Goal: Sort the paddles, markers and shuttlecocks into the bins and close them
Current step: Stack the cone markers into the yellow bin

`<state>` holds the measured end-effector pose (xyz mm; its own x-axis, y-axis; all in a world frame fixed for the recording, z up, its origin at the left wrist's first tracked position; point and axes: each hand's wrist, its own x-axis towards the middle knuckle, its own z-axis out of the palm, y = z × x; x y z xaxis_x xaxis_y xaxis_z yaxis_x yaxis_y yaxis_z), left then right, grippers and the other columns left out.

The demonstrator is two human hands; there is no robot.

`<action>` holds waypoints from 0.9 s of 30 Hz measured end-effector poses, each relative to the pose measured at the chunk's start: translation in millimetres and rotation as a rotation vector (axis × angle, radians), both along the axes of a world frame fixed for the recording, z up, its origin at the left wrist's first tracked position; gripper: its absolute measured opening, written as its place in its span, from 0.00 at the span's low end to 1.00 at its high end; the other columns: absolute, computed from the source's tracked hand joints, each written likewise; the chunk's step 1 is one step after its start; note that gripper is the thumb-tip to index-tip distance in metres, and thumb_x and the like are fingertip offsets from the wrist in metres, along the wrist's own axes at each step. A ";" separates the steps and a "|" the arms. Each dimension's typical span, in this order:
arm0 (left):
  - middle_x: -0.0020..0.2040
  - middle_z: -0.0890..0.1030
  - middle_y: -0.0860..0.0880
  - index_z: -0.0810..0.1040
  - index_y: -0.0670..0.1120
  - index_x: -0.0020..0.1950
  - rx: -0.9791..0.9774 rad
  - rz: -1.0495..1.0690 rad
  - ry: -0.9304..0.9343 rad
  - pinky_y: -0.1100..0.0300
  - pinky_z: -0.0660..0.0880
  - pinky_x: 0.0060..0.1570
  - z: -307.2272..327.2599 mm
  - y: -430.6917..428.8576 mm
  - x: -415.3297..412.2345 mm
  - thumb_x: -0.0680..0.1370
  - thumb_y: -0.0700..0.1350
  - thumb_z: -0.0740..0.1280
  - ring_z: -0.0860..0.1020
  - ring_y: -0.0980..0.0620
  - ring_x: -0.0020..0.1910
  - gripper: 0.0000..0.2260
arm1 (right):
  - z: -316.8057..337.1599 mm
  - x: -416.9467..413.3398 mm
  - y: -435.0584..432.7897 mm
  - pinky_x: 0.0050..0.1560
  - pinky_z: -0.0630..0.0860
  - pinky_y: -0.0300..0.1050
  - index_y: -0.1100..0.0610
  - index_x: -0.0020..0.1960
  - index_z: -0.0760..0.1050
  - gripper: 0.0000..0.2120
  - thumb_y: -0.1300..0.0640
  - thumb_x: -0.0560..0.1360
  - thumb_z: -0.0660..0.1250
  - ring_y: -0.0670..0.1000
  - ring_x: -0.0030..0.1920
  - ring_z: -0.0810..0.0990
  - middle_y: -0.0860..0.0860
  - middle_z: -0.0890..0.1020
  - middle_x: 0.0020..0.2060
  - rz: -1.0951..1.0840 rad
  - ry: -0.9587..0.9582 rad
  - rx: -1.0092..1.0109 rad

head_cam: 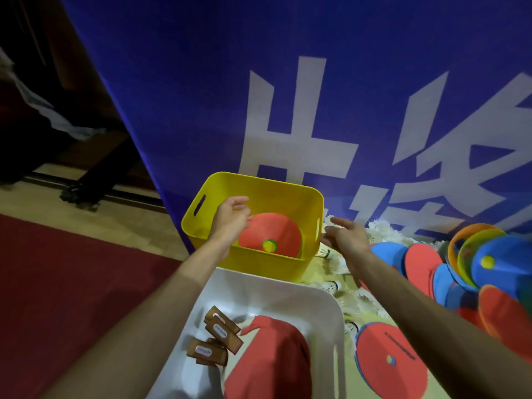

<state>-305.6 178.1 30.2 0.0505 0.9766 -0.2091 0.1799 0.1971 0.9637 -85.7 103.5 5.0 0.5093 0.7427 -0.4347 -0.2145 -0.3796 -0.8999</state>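
A yellow bin (pixel 276 194) held a red-orange marker (pixel 270 231) w/ a yellow-green ctr, against a blue banner (pixel 187 96) w/ big white characters. The white bin (pixel 259 286) carried red paddles (pixel 267 358) w/ brown handles (pixel 223 331) bearing white-and-blue labels. At right lay white shuttlecocks (pixel 385 233) & loose markers (pixel 423 263) in blue, red, orange & green. The carpet (pixel 72 283) was dark red.

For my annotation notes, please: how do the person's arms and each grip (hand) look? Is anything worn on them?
The left forearm and the right forearm are bare up to the frame edge; no sleeve is in view. The left grip and the right grip wear no gloves. No watch, bracelet or ring is visible, though the picture is slightly blurred.
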 end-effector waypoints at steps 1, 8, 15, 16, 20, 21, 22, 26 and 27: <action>0.54 0.76 0.45 0.74 0.43 0.63 0.009 -0.006 0.000 0.56 0.78 0.48 1.5 -3.4 6.5 0.78 0.36 0.61 0.79 0.52 0.43 0.14 | 0.5 7.0 -3.6 0.51 0.80 0.47 0.62 0.64 0.72 0.18 0.69 0.74 0.64 0.54 0.40 0.81 0.60 0.81 0.42 0.028 -0.031 -0.005; 0.47 0.79 0.49 0.77 0.48 0.54 0.060 -0.146 -0.061 0.60 0.77 0.43 11.6 -37.5 82.4 0.78 0.36 0.63 0.79 0.53 0.43 0.09 | 1.5 74.3 -56.4 0.38 0.78 0.40 0.61 0.59 0.75 0.11 0.67 0.77 0.63 0.52 0.41 0.79 0.55 0.81 0.43 0.121 -0.132 -0.029; 0.43 0.80 0.48 0.77 0.47 0.50 0.036 -0.356 -0.014 0.61 0.76 0.42 8.6 -89.2 178.4 0.77 0.35 0.63 0.80 0.53 0.40 0.09 | -31.0 160.8 -134.1 0.36 0.77 0.45 0.64 0.59 0.76 0.12 0.67 0.75 0.64 0.56 0.38 0.78 0.60 0.79 0.40 -0.050 -0.209 -0.115; 0.43 0.80 0.48 0.78 0.47 0.50 0.024 -0.383 0.002 0.62 0.76 0.41 6.3 -97.5 192.0 0.76 0.35 0.63 0.80 0.54 0.40 0.09 | -35.8 173.6 -146.2 0.37 0.75 0.45 0.64 0.58 0.76 0.12 0.68 0.76 0.64 0.55 0.37 0.78 0.60 0.79 0.40 -0.066 -0.217 -0.124; 0.42 0.80 0.46 0.78 0.45 0.50 -0.040 -0.507 0.049 0.60 0.76 0.42 -9.6 -130.6 246.1 0.76 0.35 0.64 0.80 0.52 0.40 0.07 | -56.3 222.0 -196.6 0.32 0.73 0.41 0.64 0.57 0.77 0.11 0.69 0.75 0.64 0.52 0.31 0.74 0.59 0.78 0.38 -0.175 -0.195 -0.152; 0.42 0.80 0.46 0.78 0.45 0.50 -0.055 -0.539 0.067 0.59 0.76 0.43 -14.7 -138.9 260.2 0.76 0.36 0.64 0.80 0.52 0.40 0.07 | -61.3 234.2 -209.1 0.30 0.72 0.41 0.64 0.56 0.77 0.11 0.69 0.75 0.64 0.53 0.30 0.74 0.59 0.78 0.37 -0.199 -0.183 -0.163; 0.43 0.81 0.45 0.78 0.45 0.50 -0.067 -0.568 0.088 0.58 0.76 0.44 -19.5 -146.6 272.9 0.76 0.36 0.64 0.80 0.52 0.40 0.07 | -68.0 246.6 -220.7 0.29 0.72 0.40 0.63 0.55 0.78 0.10 0.68 0.75 0.65 0.53 0.30 0.74 0.58 0.78 0.36 -0.216 -0.178 -0.168; 0.43 0.80 0.44 0.78 0.43 0.53 -0.098 -0.661 0.185 0.63 0.75 0.39 -39.7 -176.2 318.5 0.78 0.35 0.63 0.81 0.56 0.37 0.08 | -85.7 289.7 -265.8 0.28 0.72 0.40 0.59 0.44 0.79 0.02 0.62 0.74 0.69 0.50 0.28 0.74 0.56 0.78 0.31 -0.277 -0.226 -0.209; 0.42 0.80 0.45 0.78 0.43 0.53 -0.114 -0.674 0.197 0.66 0.75 0.37 -44.4 -183.7 329.2 0.78 0.35 0.63 0.81 0.58 0.35 0.08 | -89.9 299.9 -276.4 0.29 0.71 0.42 0.58 0.39 0.78 0.05 0.60 0.74 0.69 0.50 0.27 0.74 0.56 0.78 0.30 -0.290 -0.261 -0.238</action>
<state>23.6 -5.6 -14.2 0.5866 0.7174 -0.3758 0.4668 0.0797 0.8808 214.1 -172.9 -84.9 0.7969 0.4480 -0.4053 -0.1198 -0.5403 -0.8329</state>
